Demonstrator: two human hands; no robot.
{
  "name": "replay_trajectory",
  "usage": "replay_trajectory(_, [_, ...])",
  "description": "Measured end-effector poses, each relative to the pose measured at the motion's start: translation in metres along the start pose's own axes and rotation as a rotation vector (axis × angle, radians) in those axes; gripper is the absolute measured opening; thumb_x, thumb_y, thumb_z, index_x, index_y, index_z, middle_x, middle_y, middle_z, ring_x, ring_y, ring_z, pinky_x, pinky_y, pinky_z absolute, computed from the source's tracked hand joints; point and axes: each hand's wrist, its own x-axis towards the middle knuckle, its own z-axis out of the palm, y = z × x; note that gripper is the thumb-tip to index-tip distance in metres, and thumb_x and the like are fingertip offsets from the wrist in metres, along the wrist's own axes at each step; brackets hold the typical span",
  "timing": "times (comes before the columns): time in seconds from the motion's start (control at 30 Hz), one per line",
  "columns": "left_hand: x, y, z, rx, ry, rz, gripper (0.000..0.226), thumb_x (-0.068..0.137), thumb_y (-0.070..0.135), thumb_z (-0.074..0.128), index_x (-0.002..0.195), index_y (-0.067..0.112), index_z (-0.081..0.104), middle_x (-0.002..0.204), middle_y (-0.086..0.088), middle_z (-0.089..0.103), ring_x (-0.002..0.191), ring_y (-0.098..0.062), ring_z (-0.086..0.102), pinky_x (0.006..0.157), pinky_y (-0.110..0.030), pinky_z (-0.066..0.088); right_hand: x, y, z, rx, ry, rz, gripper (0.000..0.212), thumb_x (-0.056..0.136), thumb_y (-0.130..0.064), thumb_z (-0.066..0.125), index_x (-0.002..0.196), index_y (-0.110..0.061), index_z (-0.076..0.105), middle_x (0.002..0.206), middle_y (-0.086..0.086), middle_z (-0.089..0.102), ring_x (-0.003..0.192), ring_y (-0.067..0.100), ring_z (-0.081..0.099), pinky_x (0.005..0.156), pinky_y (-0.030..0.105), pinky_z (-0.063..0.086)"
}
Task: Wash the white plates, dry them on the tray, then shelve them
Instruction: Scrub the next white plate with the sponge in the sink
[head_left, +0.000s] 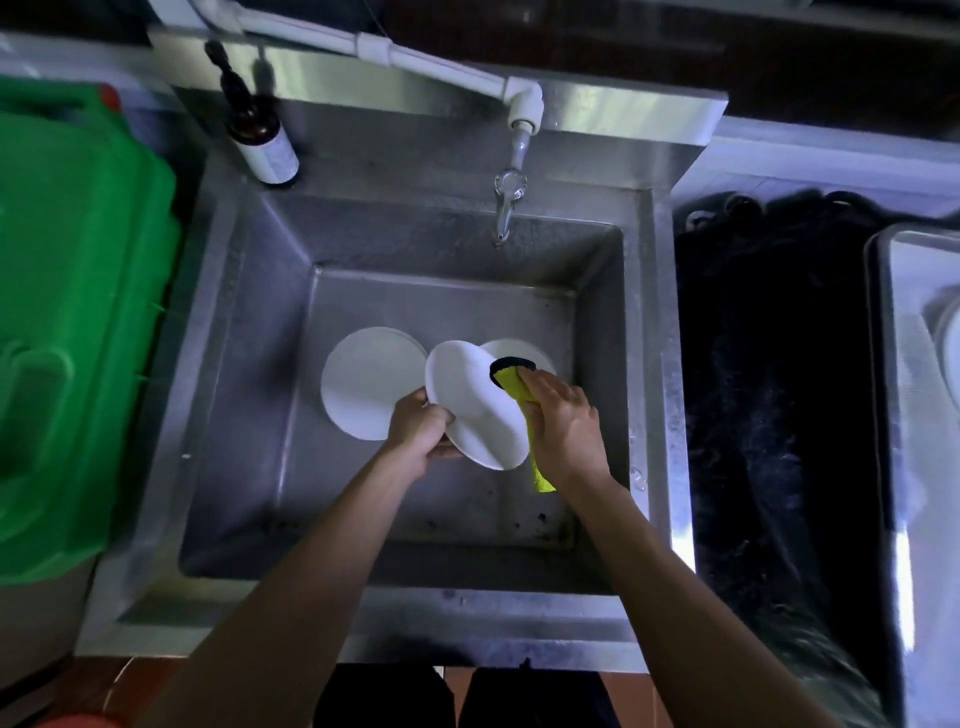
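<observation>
A white plate is held tilted over the steel sink. My left hand grips its lower left rim. My right hand grips a yellow cloth with a dark edge and presses it against the plate's right side. Two more white plates lie on the sink floor: one at the left, one partly hidden behind the held plate and the cloth. A metal tray stands at the far right edge, and something white lies in it, cut off by the frame.
The tap hangs over the back of the sink from a white pipe. A brown pump bottle stands on the back left rim. A green plastic bin is at the left. A dark mat lies between sink and tray.
</observation>
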Motion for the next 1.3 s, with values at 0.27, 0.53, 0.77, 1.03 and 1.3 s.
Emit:
replay_trajectory(0.27, [-0.052, 0.019, -0.016, -0.091, -0.115, 0.119, 0.048, 0.084, -0.011, 0.053, 0.121, 0.016, 0.068, 0.109, -0.014, 0.073, 0.090, -0.034, 0.072, 0.065, -0.041, 0.061, 0.002, -0.051, -0.026, -0.021, -0.009, -0.257, 0.047, 0.099, -0.013, 0.051, 0.145, -0.024, 0.052, 0.146, 0.000, 0.055, 0.115, 0.038, 0.054, 0.091, 0.048, 0.044])
replay_trajectory(0.53, [-0.083, 0.028, -0.033, -0.196, -0.226, 0.210, 0.044, 0.084, -0.018, 0.051, 0.116, 0.008, 0.068, 0.099, -0.011, 0.073, 0.091, -0.030, 0.072, 0.065, -0.041, 0.059, -0.010, -0.058, -0.033, -0.088, -0.026, -0.566, 0.053, 0.108, -0.038, 0.031, 0.152, -0.012, 0.044, 0.160, 0.006, 0.039, 0.146, 0.028, 0.038, 0.107, 0.044, 0.039])
replay_trajectory(0.77, [-0.099, 0.036, -0.042, -0.158, -0.292, 0.279, 0.038, 0.084, -0.020, 0.050, 0.114, -0.002, 0.065, 0.098, -0.015, 0.071, 0.094, -0.032, 0.072, 0.068, -0.045, 0.059, -0.014, -0.065, -0.048, -0.164, -0.107, -0.693, 0.063, 0.099, -0.027, 0.023, 0.160, -0.008, 0.022, 0.169, 0.008, 0.011, 0.157, 0.025, 0.005, 0.125, 0.039, 0.011])
replay_trajectory(1.03, [-0.108, 0.037, -0.044, -0.076, -0.310, 0.289, 0.033, 0.084, -0.016, 0.052, 0.102, 0.007, 0.069, 0.091, -0.014, 0.069, 0.085, -0.030, 0.070, 0.066, -0.044, 0.058, 0.004, -0.081, -0.053, -0.183, -0.044, -0.761, 0.063, 0.102, -0.021, 0.031, 0.161, -0.007, 0.012, 0.169, 0.007, 0.002, 0.157, 0.021, -0.003, 0.126, 0.036, 0.007])
replay_trajectory(1.3, [-0.116, 0.041, -0.040, -0.127, -0.274, 0.312, 0.040, 0.066, -0.001, 0.065, 0.104, 0.009, 0.073, 0.099, -0.013, 0.072, 0.081, -0.030, 0.072, 0.063, -0.041, 0.058, 0.035, -0.076, -0.066, -0.138, 0.100, -0.674, 0.066, 0.098, -0.004, 0.034, 0.161, -0.005, 0.012, 0.170, 0.008, 0.005, 0.157, 0.021, -0.002, 0.126, 0.036, 0.009])
